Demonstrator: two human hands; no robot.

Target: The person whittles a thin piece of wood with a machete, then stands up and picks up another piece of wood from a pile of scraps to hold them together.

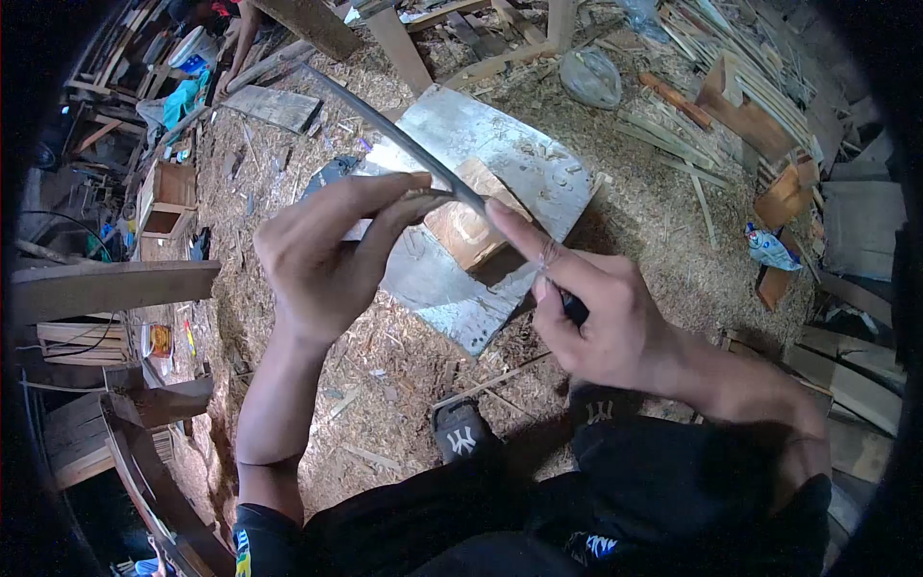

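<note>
A long, narrow, dark-grey file-like tool (394, 132) slants from the upper left down into my right hand (611, 313). My right fingers wrap round its black handle end, with the index finger stretched along the tool. My left hand (332, 236) holds its thumb and fingertips together at the tool's edge, near its middle. Below both hands, a block of light wood (478, 248) with a carved or recessed top lies on a pale, worn board (538, 159). The tool and my fingers hide part of the block.
Wood shavings (375, 423) cover the ground. My shoes (461, 438) are close to the board's near edge. A clear plastic bag (590, 77) lies beyond it. Planks and scrap wood (750, 106) are piled right; a wooden beam (115, 288) juts in left. Another person's arm (242, 43) shows upper left.
</note>
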